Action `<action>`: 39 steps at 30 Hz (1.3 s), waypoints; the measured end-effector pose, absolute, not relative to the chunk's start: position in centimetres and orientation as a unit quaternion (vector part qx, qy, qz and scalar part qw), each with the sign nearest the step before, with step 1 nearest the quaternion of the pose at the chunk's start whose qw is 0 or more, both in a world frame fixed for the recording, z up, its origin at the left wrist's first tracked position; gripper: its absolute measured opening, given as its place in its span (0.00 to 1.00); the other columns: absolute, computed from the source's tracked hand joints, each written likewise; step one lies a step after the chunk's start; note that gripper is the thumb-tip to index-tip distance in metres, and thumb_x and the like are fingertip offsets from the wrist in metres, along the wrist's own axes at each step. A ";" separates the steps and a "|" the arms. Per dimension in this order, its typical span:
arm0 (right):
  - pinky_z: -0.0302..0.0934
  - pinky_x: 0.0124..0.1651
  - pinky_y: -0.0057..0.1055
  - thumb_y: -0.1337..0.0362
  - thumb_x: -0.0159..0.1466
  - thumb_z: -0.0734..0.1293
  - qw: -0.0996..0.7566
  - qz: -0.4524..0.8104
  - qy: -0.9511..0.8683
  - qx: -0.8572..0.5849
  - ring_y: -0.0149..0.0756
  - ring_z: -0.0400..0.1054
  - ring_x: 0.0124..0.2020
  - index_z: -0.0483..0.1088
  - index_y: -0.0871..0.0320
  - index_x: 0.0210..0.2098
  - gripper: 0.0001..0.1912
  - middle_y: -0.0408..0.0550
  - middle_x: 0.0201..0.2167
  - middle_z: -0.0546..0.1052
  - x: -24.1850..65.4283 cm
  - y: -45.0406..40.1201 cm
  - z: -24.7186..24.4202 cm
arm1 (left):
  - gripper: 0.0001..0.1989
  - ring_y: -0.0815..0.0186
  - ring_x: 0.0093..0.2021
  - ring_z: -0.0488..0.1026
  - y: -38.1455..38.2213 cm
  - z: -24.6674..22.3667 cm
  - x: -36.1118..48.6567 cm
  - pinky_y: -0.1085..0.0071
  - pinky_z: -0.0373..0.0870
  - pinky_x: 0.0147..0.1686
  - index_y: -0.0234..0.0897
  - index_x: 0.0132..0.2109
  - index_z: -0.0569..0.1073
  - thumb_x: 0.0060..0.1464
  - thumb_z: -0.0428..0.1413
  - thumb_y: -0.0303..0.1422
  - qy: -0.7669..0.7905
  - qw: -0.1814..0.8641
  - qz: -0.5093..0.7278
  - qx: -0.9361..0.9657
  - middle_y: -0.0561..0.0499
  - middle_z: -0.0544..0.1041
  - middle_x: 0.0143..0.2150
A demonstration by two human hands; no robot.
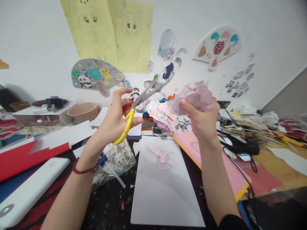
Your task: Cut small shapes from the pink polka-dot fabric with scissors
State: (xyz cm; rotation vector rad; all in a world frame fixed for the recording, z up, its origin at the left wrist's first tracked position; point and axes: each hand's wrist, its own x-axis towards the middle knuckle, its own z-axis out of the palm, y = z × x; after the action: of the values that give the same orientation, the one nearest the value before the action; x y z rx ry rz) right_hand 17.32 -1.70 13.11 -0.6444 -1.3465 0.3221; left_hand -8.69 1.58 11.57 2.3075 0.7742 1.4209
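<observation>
My left hand (117, 118) is closed on a pair of scissors (141, 99) with yellow and red handles. Their metal blades stand apart and point up to the right. A crumpled, thin pale-pink piece of material (194, 95) with red specks is gripped in my right hand (203, 119), the thumb pressed across its front. Whether it is cloth or paper, I cannot tell. Below and between my hands, a white sheet (165, 191) lies on the dark table, with small pink speckled scraps (161, 156) on it.
Behind the sheet is a pile of pastel scraps (164, 116). A pink board (216, 163) with a yellow edge lies right, beside black cables. On the left are a clear bag of white string (122, 156), a long white device (35, 188) and red card (28, 159).
</observation>
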 end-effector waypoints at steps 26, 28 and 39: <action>0.66 0.30 0.33 0.59 0.54 0.78 0.711 0.077 -0.628 -0.307 0.30 0.64 0.24 0.72 0.52 0.24 0.12 0.36 0.20 0.67 18.2 -1.3 12.6 | 0.45 0.65 0.35 0.68 0.1 12.1 -7.9 0.69 0.68 0.41 0.38 0.67 0.53 0.52 0.67 0.45 0.284 0.155 0.403 0.856 0.57 0.70 0.32; 0.65 0.30 0.33 0.60 0.54 0.78 0.711 0.075 -0.624 -0.315 0.30 0.63 0.25 0.72 0.53 0.24 0.11 0.37 0.20 0.67 18.3 -1.4 12.7 | 0.44 0.65 0.36 0.68 0.0 12.2 -7.8 0.69 0.67 0.40 0.38 0.67 0.53 0.52 0.66 0.44 0.284 0.157 0.403 0.856 0.58 0.68 0.30; 0.66 0.31 0.32 0.62 0.53 0.78 0.711 0.089 -0.622 -0.316 0.29 0.63 0.25 0.72 0.54 0.24 0.11 0.36 0.19 0.67 18.2 -1.3 12.7 | 0.41 0.67 0.31 0.65 -0.3 12.3 -7.5 0.71 0.64 0.36 0.38 0.67 0.52 0.55 0.65 0.41 0.277 0.172 0.402 0.856 0.62 0.62 0.25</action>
State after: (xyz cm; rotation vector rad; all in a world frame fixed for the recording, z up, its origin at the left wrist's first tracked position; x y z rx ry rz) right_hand 18.25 -1.31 12.67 -0.7002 -1.3799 0.1976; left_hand -7.47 -0.26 12.30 2.4300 0.7853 1.1403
